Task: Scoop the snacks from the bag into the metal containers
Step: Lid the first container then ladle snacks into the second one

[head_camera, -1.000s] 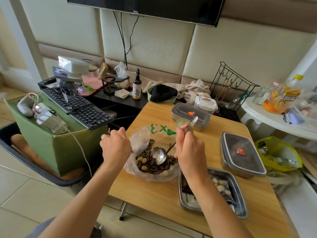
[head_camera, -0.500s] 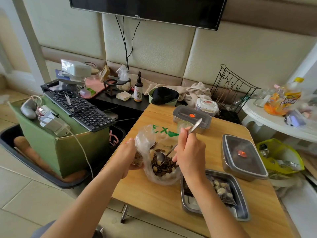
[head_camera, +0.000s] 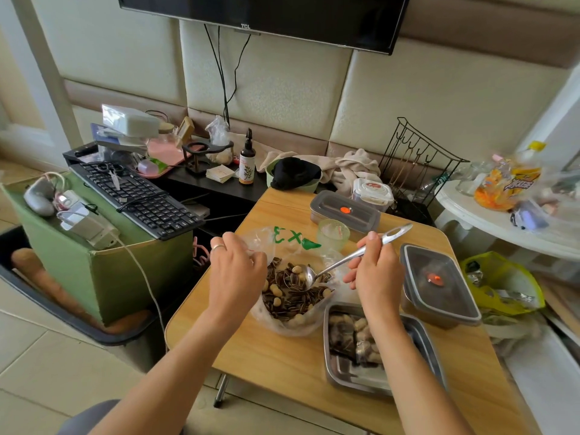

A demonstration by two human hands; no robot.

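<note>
Since 0.5 s ago our left hand (head_camera: pixel 233 271) shifted up to the bag (head_camera: pixel 284 309) rim, pinching it. Right hand (head_camera: pixel 375 273) grip's clamped on spoon (head_camera: pixel 345 262); bowl lies left, container (head_camera: pixel 381 350) below-right, nearer the right hand.

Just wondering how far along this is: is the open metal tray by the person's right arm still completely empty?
No, the open metal tray already holds some snacks near its far end.

We see a bright, evenly lit room in soft daylight, strongest toward three o'clock, where the white side table (head_camera: pixel 489 215) nearly washes out. Shadows on the wooden table (head_camera: pixel 282 356) are faint and diffuse. The metal spoon (head_camera: pixel 354 257) carries small glints. Wide-angle distortion bends the wall panels at the edges. The orange snack packet (head_camera: pixel 505 183) at two o'clock is smeared with blur; the centre stays sharp.
</note>
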